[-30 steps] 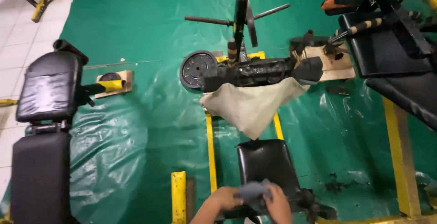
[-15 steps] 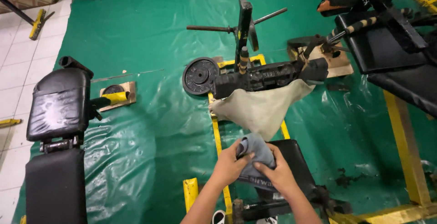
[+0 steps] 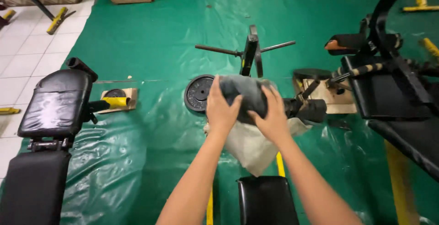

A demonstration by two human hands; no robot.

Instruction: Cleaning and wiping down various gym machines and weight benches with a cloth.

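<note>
Green plastic sheeting (image 3: 151, 46) is covering most of the floor, and white tiles (image 3: 27, 51) are showing at the far left. Both arms are reaching out over the middle of the scene. The left hand (image 3: 221, 107) and the right hand (image 3: 273, 117) are each grasping a dark grey cloth (image 3: 243, 94), one on each side, with the fingers curled around it. The cloth is bunched up between the two hands and is sitting over the black padded roller (image 3: 307, 109) of a gym machine. A pale beige cloth (image 3: 249, 145) is hanging down just below the hands. Near the bottom edge, a small black seat pad (image 3: 265, 200) is lying between the arms. A round black weight plate (image 3: 197, 93) is leaning just left of the left hand. Behind the hands, a black post with a metal bar (image 3: 251, 51) is standing upright. On the left side, a black padded bench (image 3: 55, 104) is standing with a yellow handle (image 3: 114, 101) poking out beside it. On the right side, another black machine (image 3: 393, 88) is standing, with a wooden board (image 3: 331, 97) near its foot.
</note>
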